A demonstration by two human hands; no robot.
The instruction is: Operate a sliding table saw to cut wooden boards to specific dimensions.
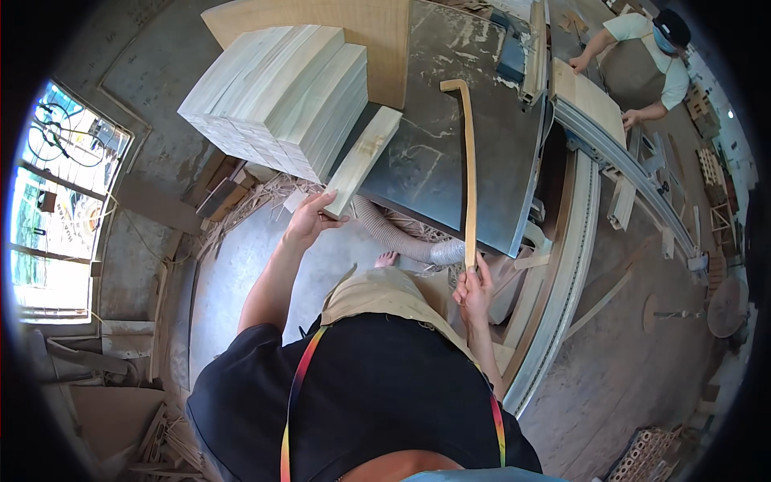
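Note:
My left hand (pixel 309 218) is closed around the near end of a short pale wooden board (pixel 365 157), which slants up and away toward the right. Just beyond it stands a big block of stacked pale boards (pixel 273 96). In my right hand (pixel 474 293) is the lower end of a long thin wooden stick (pixel 471 177) with a short hooked piece at its far end. The stick reaches over the dark metal machine table (pixel 430 181). Whether the stick or the board touches the tabletop, I cannot tell.
A large wooden panel (pixel 377 48) lies behind the stack. At right runs a metal rail (pixel 562 281), and beyond it a co-worker (pixel 646 64) holds a flat board (pixel 586 96). A ribbed hose (pixel 393 233) and wood offcuts lie below the table's near edge.

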